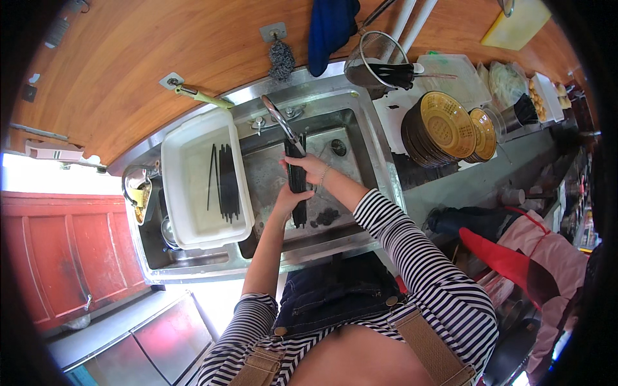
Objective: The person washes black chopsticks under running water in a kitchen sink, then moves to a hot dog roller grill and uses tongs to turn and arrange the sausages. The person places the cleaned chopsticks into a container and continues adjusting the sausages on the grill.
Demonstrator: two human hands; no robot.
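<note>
The grip is two-handed and clamped on a bundle of black chopsticks (pixel 297 179): the right hand (pixel 313 168) wraps it nearer the faucet (pixel 280 119), and the left hand (pixel 288 200) closes lower down, its thumb across the sticks. The bundle is over the middle of the sink (pixel 358 138), its upper end close under the spout and its lower end pointing to the sink's near edge. Whether water is running is hard to tell.

The step looks like rinsing. To do it well, I would loosen the fingers just enough for the sticks to roll against each other, so that water can get between them, and turn the bundle so every side faces the spout. The lower hand should catch any that slip. Both ends deserve a rub, and swapping hands would free the covered parts. It would help to stay clear of the dark clump (pixel 327 217) toward the sink's near edge; what it is, I cannot tell. More chopsticks (pixel 228 183) lie along the right edge of the white tub (pixel 171 168).
</note>
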